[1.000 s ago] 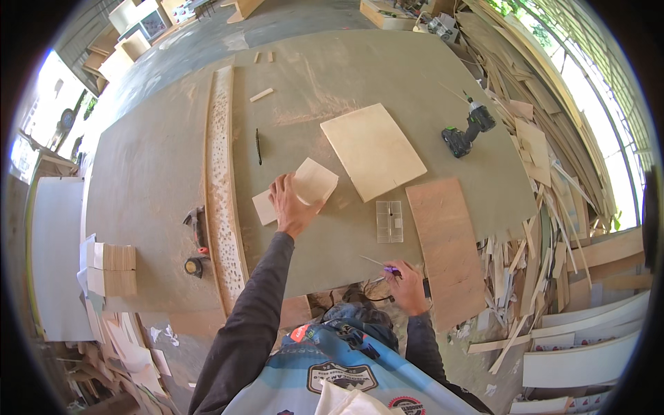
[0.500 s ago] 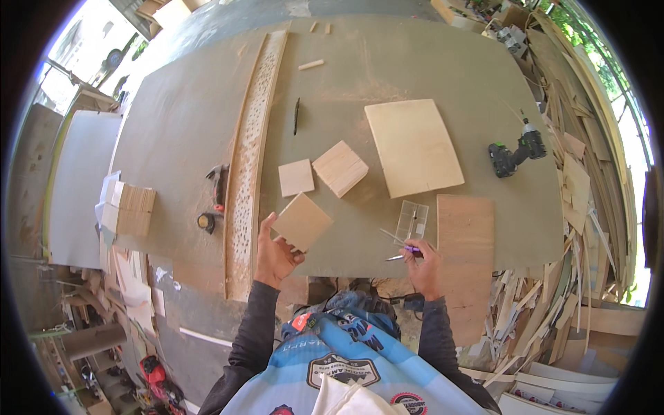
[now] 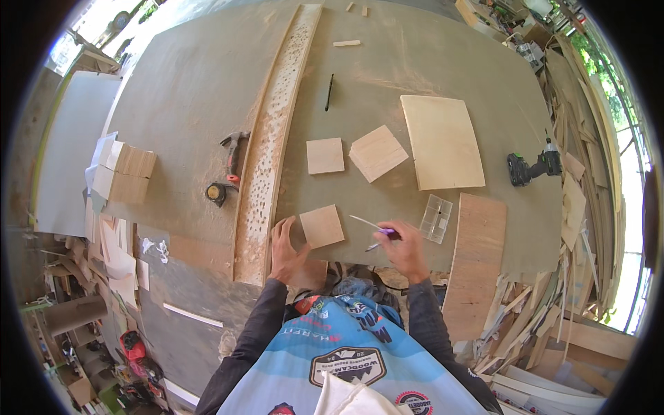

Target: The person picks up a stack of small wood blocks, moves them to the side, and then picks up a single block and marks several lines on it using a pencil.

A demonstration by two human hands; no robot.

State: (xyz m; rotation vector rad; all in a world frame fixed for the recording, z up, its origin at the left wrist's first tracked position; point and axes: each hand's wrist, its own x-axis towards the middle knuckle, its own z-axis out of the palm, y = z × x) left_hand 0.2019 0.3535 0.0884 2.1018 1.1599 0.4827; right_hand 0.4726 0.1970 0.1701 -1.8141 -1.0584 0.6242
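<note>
Head cam: your L hand is unclenched at L edge of wood sq., on table; R hand grips purple pen + thin rod. Clear divided box to R, contents unclear.

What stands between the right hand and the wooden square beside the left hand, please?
Nothing visible blocks the way. Between the right hand and the wooden square I see only tabletop and the slim tools that hand holds.
</note>
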